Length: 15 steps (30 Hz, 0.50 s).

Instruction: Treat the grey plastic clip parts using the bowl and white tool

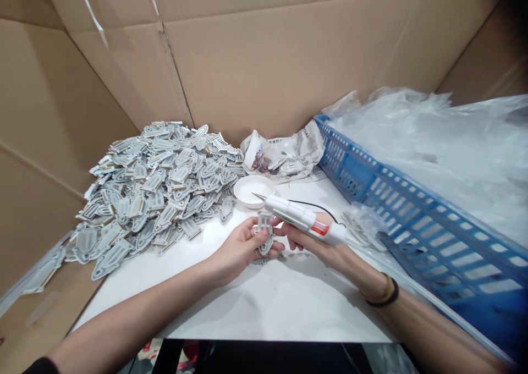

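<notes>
Held in my left hand is a small grey plastic part with slots, its rounded end pointing towards me. My thumb lies on its face. My right hand is closed around a white pen-shaped tool with a red label. The tool's thin metal tip points up and left, over a white shallow dish and apart from the part. My right fingertips are close to the part's right side; whether they touch it I cannot tell. More grey pieces show partly beneath my left hand.
A large pile of similar grey parts covers the left of the white table. Behind the dish lies crumpled printed plastic. At right stands a blue crate full of clear bags. Cardboard walls enclose the back.
</notes>
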Each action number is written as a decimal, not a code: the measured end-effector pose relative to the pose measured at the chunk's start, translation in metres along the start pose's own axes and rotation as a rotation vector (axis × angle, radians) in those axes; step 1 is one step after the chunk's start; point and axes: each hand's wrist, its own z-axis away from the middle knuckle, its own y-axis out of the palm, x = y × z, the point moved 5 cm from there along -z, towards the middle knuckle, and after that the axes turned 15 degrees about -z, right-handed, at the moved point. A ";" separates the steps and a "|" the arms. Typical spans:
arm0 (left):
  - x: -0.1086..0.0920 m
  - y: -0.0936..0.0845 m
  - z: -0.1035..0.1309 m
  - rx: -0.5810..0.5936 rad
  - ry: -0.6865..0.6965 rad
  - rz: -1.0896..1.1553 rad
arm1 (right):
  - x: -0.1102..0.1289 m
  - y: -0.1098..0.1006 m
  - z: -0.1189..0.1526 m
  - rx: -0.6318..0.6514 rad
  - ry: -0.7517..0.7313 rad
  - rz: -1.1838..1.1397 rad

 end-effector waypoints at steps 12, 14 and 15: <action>0.001 -0.002 0.000 0.010 -0.013 -0.049 | 0.007 0.004 0.003 0.060 -0.011 -0.086; -0.003 -0.006 -0.001 -0.052 0.039 -0.069 | 0.002 0.000 0.002 0.024 -0.002 -0.068; -0.005 -0.008 -0.001 -0.092 0.071 -0.083 | 0.000 -0.002 0.001 -0.007 0.006 -0.046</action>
